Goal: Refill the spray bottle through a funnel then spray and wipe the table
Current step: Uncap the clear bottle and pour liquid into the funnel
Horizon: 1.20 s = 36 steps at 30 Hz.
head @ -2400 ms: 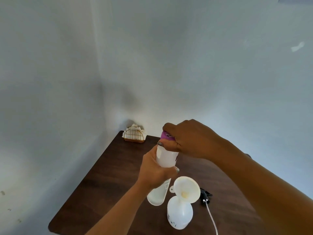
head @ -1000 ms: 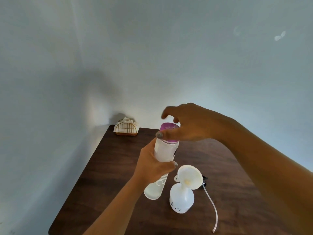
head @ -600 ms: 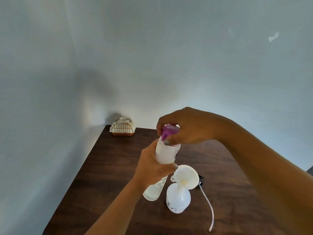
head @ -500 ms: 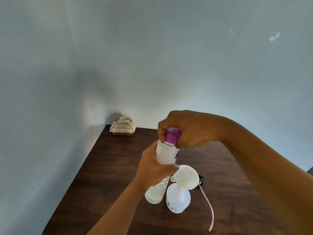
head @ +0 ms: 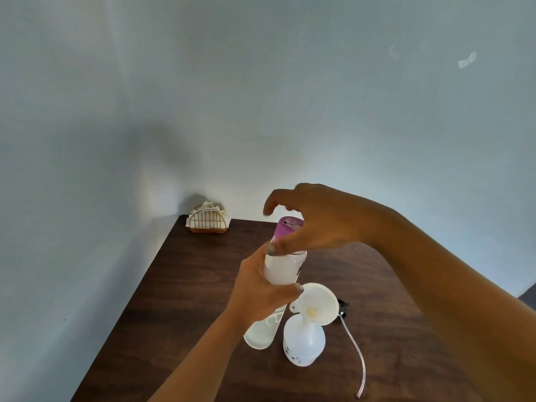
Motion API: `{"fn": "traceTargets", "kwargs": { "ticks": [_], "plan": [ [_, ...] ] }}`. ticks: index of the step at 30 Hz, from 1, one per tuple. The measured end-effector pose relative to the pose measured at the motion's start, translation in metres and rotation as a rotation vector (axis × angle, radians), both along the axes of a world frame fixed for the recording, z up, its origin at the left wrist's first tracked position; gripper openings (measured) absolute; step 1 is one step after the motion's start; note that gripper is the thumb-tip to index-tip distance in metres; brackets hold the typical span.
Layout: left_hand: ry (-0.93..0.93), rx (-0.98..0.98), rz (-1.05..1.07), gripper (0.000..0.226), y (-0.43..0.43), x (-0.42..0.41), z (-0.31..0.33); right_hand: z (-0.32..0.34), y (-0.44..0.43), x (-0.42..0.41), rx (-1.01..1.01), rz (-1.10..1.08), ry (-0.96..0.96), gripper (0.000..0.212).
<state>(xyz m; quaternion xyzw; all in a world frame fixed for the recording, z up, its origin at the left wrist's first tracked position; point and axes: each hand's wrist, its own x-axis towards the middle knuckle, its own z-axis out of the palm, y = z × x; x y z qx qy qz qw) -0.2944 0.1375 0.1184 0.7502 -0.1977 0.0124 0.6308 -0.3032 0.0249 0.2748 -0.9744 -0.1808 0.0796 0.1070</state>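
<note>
My left hand [head: 262, 288] grips a tall clear refill bottle [head: 282, 271] around its middle and holds it upright above the table. Its purple cap [head: 287, 229] is on top. My right hand [head: 316, 216] hovers over the cap with the thumb and a finger touching its side and the other fingers spread. A white spray bottle [head: 303, 340] stands on the dark wooden table [head: 179, 300] just right of the refill bottle. A white funnel [head: 316, 303] sits in its neck. The black spray head [head: 342, 309] with its clear tube [head: 358, 358] lies behind and to the right.
A gold wire napkin holder [head: 207, 220] with white napkins stands at the table's far left corner against the wall. Pale walls meet in a corner behind the table. The table's left edge runs diagonally toward me.
My right hand, closed around the purple cap half a second ago, has loosened and spread its fingers above it. The left hand keeps the bottle in place.
</note>
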Motion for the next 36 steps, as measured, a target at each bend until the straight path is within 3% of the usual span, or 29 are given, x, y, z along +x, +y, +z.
{"fn": "traceTargets", "kwargs": {
  "ticks": [2,5,12,21,26,32,36],
  "plan": [
    [-0.005,0.003,-0.003,0.051,0.001,0.0,0.002,-0.003,-0.002,0.003,-0.077,-0.054,-0.022,0.051],
    [-0.035,0.036,-0.004,0.052,0.001,0.0,0.001,-0.001,-0.006,0.001,0.002,0.048,0.032,0.03],
    [-0.048,0.034,0.011,0.052,-0.002,0.003,-0.001,-0.01,-0.022,-0.003,0.187,0.137,-0.035,0.048],
    [-0.049,-0.026,-0.022,0.053,-0.003,0.006,-0.001,-0.051,-0.061,-0.016,1.001,-0.155,-0.03,0.05],
    [-0.061,-0.02,-0.039,0.055,-0.011,0.007,-0.003,-0.1,-0.083,-0.026,1.23,-0.375,-0.105,0.05],
    [-0.095,0.021,0.001,0.056,-0.029,-0.002,-0.013,-0.168,-0.113,-0.035,1.261,-0.663,-0.189,0.042],
    [-0.099,0.018,0.038,0.057,-0.034,-0.003,-0.017,-0.226,-0.143,-0.034,1.034,-0.922,-0.246,0.04]
  ]
}}
